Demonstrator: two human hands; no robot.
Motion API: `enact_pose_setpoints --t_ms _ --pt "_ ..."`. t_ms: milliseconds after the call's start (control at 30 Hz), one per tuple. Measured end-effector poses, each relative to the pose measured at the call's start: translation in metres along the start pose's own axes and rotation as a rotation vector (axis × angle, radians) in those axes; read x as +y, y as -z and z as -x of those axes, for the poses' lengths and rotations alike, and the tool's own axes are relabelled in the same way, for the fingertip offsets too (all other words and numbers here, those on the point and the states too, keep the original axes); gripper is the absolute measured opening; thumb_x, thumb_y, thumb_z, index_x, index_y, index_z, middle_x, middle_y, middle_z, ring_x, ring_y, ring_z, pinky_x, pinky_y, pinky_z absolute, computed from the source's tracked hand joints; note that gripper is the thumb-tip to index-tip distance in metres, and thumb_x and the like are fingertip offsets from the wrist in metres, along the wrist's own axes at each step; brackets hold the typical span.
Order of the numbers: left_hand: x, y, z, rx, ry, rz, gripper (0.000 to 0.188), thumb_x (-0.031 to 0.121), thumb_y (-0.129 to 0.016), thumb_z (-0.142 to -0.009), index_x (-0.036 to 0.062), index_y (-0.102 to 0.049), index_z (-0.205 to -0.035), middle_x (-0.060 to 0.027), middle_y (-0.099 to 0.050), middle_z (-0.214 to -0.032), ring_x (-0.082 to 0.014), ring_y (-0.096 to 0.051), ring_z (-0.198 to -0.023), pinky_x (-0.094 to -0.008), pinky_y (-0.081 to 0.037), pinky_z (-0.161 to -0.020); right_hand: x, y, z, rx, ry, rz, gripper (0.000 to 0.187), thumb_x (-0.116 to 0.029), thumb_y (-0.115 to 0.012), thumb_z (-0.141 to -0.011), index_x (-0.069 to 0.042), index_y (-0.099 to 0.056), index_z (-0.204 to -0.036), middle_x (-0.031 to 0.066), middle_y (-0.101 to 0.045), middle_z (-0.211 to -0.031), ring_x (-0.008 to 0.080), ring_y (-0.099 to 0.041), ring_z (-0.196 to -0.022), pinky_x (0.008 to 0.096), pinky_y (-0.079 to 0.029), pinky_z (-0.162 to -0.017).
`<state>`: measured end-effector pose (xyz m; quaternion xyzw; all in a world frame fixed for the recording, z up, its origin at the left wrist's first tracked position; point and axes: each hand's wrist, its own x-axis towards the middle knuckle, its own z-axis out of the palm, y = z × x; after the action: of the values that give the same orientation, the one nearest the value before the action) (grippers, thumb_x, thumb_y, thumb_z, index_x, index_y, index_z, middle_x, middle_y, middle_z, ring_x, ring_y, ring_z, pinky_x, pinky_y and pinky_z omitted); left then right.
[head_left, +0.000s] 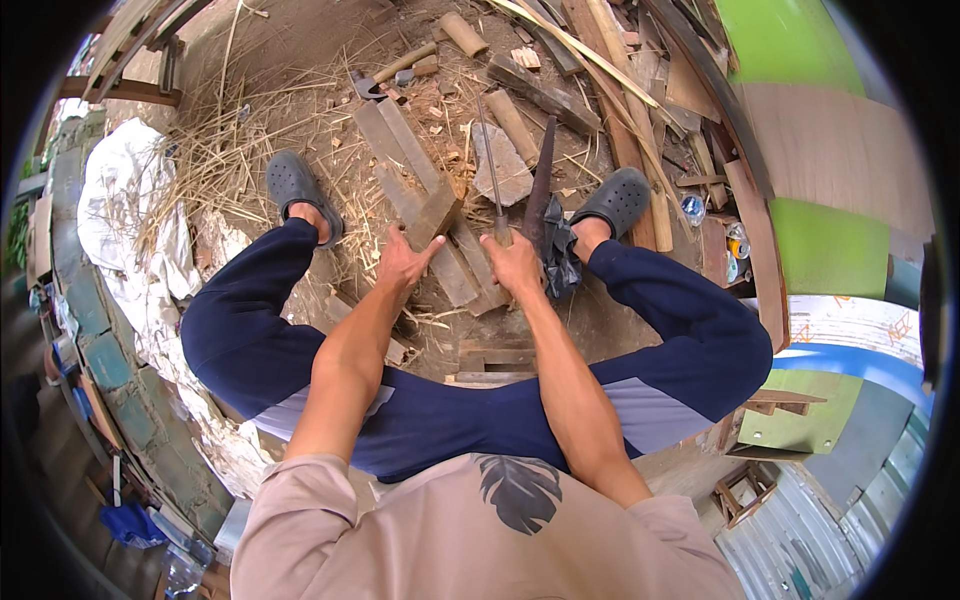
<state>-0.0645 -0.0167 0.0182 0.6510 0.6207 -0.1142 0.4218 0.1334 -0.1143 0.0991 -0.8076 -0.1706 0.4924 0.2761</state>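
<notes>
My left hand (404, 262) grips the near end of a short wooden block (434, 216), thumb stretched along one side. Beneath and beyond the block lie weathered wooden boards (392, 138) on the ground. In my right hand (515, 264) is the wooden handle of a long, thin-bladed tool (488, 160), its blade pointing away from me. The blade shows almost edge-on, so its exact kind is unclear. It passes over a flat grey stone slab (503, 172). Just right of it lies a dark, tapering piece (541, 185), beside a crumpled black plastic bag (563, 255).
An axe-like tool (368, 88) with a wooden handle lies at the far side. Straw and wood chips cover much of the dirt. Planks (625, 120) are heaped at the right, near a green panel (832, 245). White cloth (130, 215) hangs over a low wall at the left.
</notes>
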Motion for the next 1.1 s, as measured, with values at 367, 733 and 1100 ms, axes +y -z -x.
enact_pose_setpoints --t_ms 367,733,1100 --pt "0.006 -0.014 0.014 0.077 0.086 -0.114 0.111 0.083 -0.066 -0.066 -0.0052 -0.045 -0.13 -0.0229 -0.067 -0.111 -0.0369 -0.067 -0.102 -0.0453 -0.053 -0.087 0.007 -0.005 0.002 -0.159 -0.106 0.105 0.069 -0.047 -0.07 -0.087 0.006 -0.057 -0.128 0.0139 -0.068 -0.077 0.0252 -0.067 -0.062 0.0387 -0.053 -0.064" --pt "-0.015 -0.026 0.003 0.155 0.048 -0.136 0.082 0.078 -0.053 -0.081 0.008 -0.054 -0.124 -0.0185 -0.071 -0.098 -0.0351 -0.07 -0.092 -0.047 -0.053 -0.08 -0.03 -0.001 0.008 -0.005 0.132 -0.157 0.027 -0.029 -0.072 -0.087 -0.003 -0.065 -0.094 0.0043 -0.061 -0.062 0.0137 -0.058 -0.051 0.0318 -0.046 -0.052" --pt "-0.021 -0.029 -0.001 0.124 0.05 -0.147 0.079 0.077 -0.053 -0.083 0.0105 -0.053 -0.126 -0.0184 -0.071 -0.101 -0.0349 -0.069 -0.094 -0.048 -0.052 -0.083 -0.014 0.0 -0.034 -0.154 -0.103 -0.145 0.023 -0.018 -0.072 -0.088 -0.004 -0.054 -0.083 0.0004 -0.049 -0.058 0.0118 -0.045 -0.044 0.0299 -0.037 -0.042"
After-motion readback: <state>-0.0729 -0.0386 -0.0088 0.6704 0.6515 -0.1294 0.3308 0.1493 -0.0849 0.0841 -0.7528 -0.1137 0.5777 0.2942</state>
